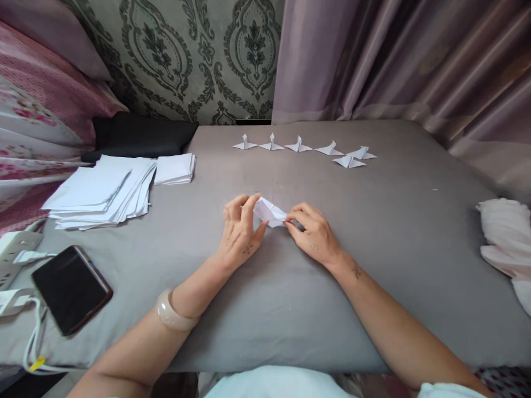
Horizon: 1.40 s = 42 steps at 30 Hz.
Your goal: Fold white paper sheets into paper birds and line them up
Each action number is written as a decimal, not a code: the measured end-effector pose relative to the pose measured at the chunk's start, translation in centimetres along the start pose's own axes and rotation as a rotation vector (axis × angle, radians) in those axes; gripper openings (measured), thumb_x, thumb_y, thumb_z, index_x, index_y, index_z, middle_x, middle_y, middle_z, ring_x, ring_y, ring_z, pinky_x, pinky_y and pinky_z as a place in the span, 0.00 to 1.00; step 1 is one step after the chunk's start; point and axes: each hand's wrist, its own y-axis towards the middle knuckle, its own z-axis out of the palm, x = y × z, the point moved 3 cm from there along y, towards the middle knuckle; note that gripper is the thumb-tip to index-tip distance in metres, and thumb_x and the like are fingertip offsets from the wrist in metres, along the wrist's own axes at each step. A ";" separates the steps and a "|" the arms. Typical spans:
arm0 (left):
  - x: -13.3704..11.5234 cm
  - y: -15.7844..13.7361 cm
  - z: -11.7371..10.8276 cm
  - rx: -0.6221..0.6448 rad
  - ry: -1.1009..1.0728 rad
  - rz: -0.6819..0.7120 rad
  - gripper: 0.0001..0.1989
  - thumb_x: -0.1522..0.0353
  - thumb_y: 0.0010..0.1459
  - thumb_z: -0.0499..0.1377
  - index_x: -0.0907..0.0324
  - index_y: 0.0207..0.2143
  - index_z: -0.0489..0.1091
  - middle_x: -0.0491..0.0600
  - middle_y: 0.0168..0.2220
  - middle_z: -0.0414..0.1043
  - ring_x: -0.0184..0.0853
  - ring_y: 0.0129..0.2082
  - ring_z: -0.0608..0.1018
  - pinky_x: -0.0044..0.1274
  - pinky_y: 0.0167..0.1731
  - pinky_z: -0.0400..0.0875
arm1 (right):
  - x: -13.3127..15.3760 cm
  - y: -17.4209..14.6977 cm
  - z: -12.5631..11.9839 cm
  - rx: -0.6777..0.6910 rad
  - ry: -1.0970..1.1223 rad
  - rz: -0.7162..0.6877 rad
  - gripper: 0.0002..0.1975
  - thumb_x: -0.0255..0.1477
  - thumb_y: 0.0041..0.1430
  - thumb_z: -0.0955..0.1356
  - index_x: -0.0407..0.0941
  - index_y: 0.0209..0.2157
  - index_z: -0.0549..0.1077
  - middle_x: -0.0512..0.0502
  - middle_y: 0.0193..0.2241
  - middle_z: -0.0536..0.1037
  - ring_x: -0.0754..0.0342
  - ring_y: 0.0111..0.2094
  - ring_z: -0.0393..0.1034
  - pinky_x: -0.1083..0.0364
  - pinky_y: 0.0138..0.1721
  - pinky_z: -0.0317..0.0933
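Observation:
Between my two hands is a partly folded piece of white paper (270,213), held just above the grey cloth surface. My left hand (243,229) grips its left side, with the thumb at the lower edge and the fingers curled behind the upper left. At the right-hand tip of the paper, the thumb and fingers of my right hand (311,229) pinch it. Beyond my hands, several folded white paper birds (298,145) stand in a row near the far edge, one of them (349,161) a little in front of the others.
To the left lie a stack of large white paper sheets (99,193) and a smaller stack of paper squares (175,168). A dark phone (71,290) rests beside a white power strip (16,249) with cables. White cloth (506,237) is bunched at the right edge; curtains (352,61) hang behind.

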 end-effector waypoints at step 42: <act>0.7 -0.4 0.6 0.252 0.017 0.016 0.12 0.78 0.54 0.53 0.55 0.38 0.66 0.50 0.43 0.72 0.39 0.44 0.69 0.34 0.45 0.55 | 1.4 -1.0 1.2 0.252 -0.235 -0.050 0.18 0.18 0.62 0.59 0.46 0.46 0.74 0.43 0.39 0.73 0.51 0.39 0.64 0.53 0.37 0.62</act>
